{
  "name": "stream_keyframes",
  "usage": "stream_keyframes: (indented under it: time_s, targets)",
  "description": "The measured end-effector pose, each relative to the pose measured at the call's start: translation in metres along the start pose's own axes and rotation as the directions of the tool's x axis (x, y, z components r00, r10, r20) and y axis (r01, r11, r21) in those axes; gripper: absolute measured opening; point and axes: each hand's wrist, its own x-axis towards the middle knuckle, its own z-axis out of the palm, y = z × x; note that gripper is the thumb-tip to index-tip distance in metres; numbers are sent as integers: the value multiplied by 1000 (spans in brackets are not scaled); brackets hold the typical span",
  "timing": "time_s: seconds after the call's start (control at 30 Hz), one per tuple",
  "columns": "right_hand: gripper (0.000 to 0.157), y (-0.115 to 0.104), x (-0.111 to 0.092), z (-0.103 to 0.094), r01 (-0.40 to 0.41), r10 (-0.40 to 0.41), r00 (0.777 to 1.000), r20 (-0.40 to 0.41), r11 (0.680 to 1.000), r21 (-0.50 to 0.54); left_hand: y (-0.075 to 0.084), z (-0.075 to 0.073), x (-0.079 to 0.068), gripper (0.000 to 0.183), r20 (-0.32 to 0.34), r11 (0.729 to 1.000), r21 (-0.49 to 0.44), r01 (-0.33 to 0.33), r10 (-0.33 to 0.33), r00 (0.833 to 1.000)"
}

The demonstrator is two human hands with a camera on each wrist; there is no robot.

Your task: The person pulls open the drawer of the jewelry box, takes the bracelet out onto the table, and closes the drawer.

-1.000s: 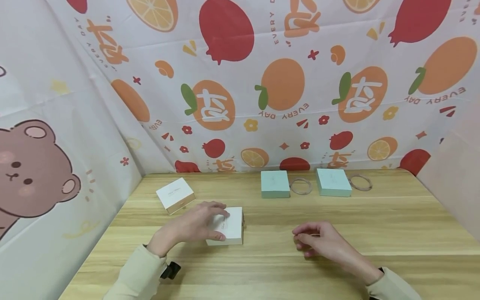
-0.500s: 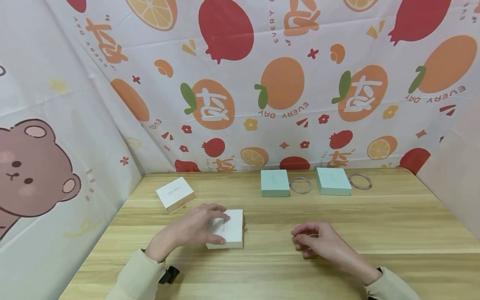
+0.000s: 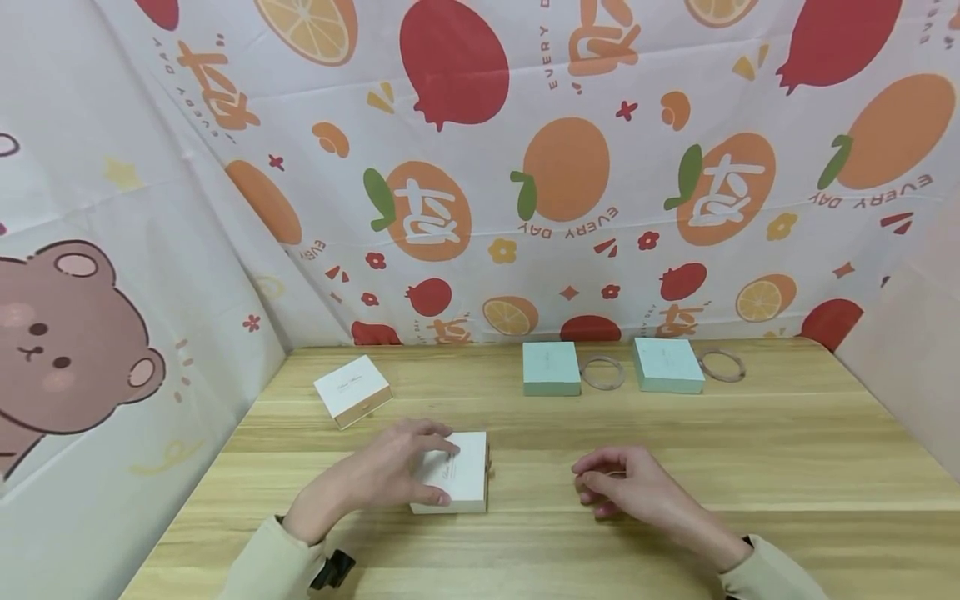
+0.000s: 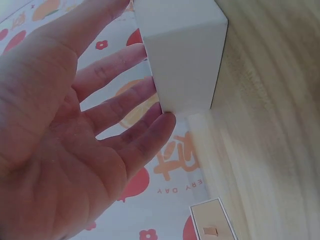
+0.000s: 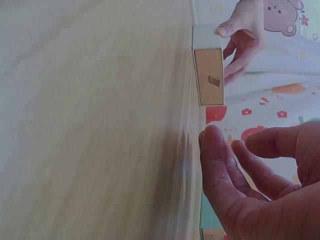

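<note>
My left hand [image 3: 401,467] rests on a white drawer box [image 3: 468,471] with small lettering, left of the table's middle. In the left wrist view its slightly bent fingertips touch the lid, while the box's underside lies flat on the wood. The drawer's tan front [image 5: 207,70], with a small pull tab, faces my right hand. My right hand [image 3: 622,483] hovers low over the table to the right of the box, fingers loosely bent. A gap shows between thumb and fingers in the right wrist view, with nothing held.
Another white drawer box [image 3: 352,390] stands at the back left. Along the back edge are two mint-green boxes, one [image 3: 551,367] near the middle and one [image 3: 667,364] farther right. Beside them lie two clear bangles [image 3: 602,373]. A fruit-print cloth [image 3: 480,192] hangs behind the wooden table [image 3: 525,550].
The white box under my left hand has slid slightly toward me, the hand moving with it. My right hand has shifted a little to the left.
</note>
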Motion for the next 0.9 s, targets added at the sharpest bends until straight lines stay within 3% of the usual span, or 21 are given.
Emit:
stream_keyframes:
  time_s: [0.9]
  targets:
    - [24, -9, 13, 19, 34, -34, 998, 61, 999, 3, 2, 8, -10, 53, -32, 1000, -31, 4, -5, 999]
